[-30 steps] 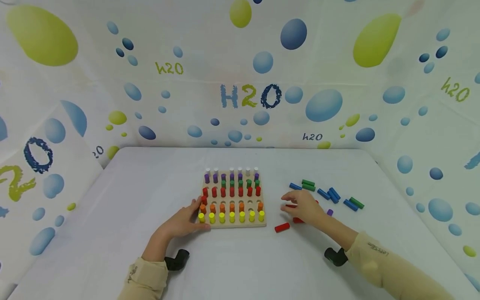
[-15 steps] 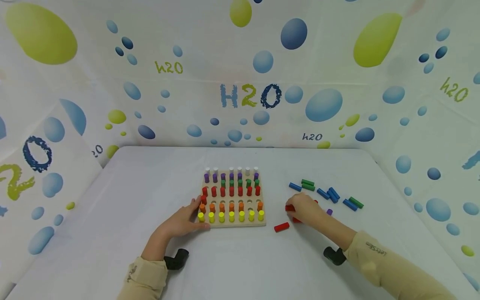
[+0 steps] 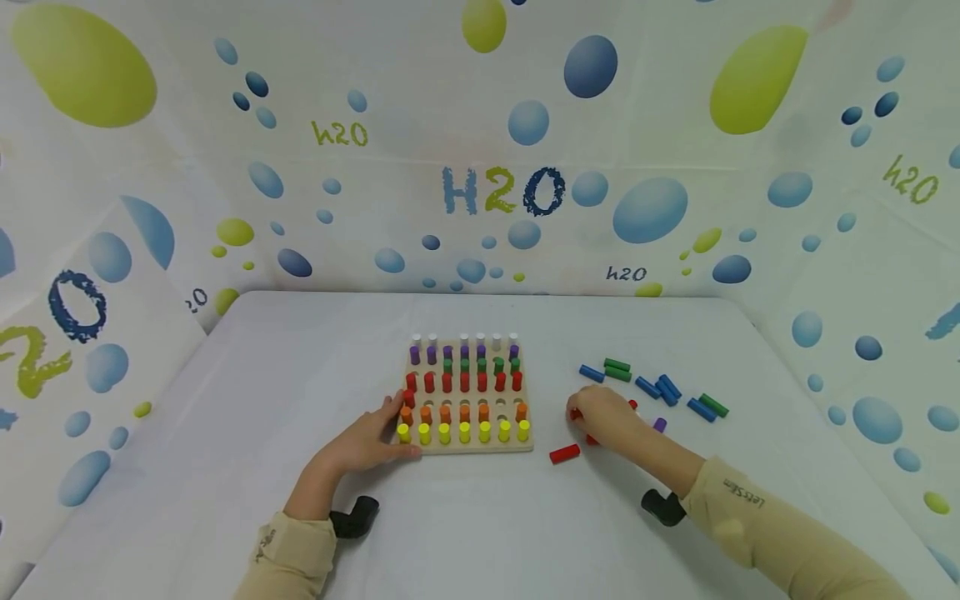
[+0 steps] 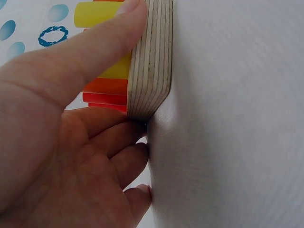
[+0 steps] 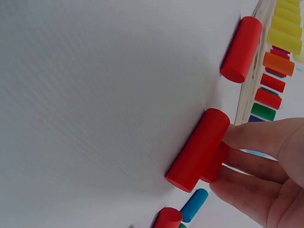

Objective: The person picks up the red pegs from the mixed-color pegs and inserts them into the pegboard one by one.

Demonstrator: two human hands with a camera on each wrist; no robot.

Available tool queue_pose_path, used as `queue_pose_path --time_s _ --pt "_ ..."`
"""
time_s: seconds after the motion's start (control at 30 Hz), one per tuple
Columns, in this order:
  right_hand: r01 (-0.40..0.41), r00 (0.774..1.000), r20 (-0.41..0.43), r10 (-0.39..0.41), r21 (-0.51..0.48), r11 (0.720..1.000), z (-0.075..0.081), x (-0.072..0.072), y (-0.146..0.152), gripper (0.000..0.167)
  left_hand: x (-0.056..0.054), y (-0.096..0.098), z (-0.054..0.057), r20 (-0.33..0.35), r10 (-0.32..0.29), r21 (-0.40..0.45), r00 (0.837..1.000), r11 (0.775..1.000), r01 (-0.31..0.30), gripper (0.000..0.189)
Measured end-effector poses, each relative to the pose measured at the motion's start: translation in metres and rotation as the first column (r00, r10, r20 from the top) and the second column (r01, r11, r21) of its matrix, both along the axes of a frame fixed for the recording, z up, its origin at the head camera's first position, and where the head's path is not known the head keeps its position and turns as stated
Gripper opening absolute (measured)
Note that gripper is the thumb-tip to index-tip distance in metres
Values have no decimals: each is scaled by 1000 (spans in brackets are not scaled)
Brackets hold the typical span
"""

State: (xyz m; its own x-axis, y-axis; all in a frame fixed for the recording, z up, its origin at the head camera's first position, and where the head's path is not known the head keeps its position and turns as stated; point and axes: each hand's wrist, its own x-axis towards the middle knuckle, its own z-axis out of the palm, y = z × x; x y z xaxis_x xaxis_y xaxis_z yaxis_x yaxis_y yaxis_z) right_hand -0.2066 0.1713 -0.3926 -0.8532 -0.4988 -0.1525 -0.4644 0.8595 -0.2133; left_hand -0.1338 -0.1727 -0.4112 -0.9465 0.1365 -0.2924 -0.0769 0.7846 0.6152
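Observation:
A wooden pegboard (image 3: 480,451) holds upright pegs in rows of white, purple, green, red, orange and yellow. My left hand (image 3: 360,437) grips its near left corner, thumb on the front edge (image 4: 152,52) and fingers against the left side. To the right of the board, my right hand (image 3: 609,414) pinches a red peg (image 5: 217,164) between thumb and fingers. Another red peg (image 5: 199,149) lies in front of it in the right wrist view, partly covering it. One more loose red peg (image 3: 565,454) rests nearer the board. In the board, a single red peg (image 3: 408,400) stands at the left of one row.
Blue pegs (image 3: 667,389), green pegs (image 3: 617,370) and a purple peg (image 3: 660,425) lie scattered beyond and right of my right hand. A white cloth covers the table (image 3: 480,533). Behind it hangs a curtain (image 3: 300,208) patterned with drops.
My right hand's fingers, spread above the red pegs a second ago, have come down and closed on one of them. The left hand stays at the board's corner.

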Motion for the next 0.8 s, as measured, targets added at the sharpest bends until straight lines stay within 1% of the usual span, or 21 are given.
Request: queue_pose_path --time_s 0.13,0.23,0.37,0.47,0.5,0.57,0.7,0.8 --pt "16 1000 7 -16 -10 1000 2 -1 0 17 0 0 0 0 -2 2 1000 1000 2 104" --pt "25 1000 2 -25 -46 999 4 -1 -1 19 -1 0 -1 0 -4 2 1000 1000 4 104" --pt "4 999 -42 -9 -137 991 3 -2 -1 20 -1 -1 -2 -6 -7 3 1000 1000 7 103" --pt "-23 997 -76 5 -230 973 1 -4 -2 20 -1 -1 -2 -5 -5 7 1000 1000 5 103" --pt "-33 996 -86 11 -263 964 0 -5 -2 20 -1 -1 -3 -4 -4 7 1000 1000 4 104" --pt "-34 997 -78 8 -343 939 -2 -7 -3 19 -1 -1 -3 0 -1 7 1000 1000 1 104" --pt "-9 1000 -23 -4 -501 865 -5 -11 -8 19 0 -1 -2 -2 1 4 1000 1000 -1 104" --pt "15 1000 11 -11 -583 812 -8 -13 -14 19 0 -1 -2 -5 -2 8 1000 1000 2 103"
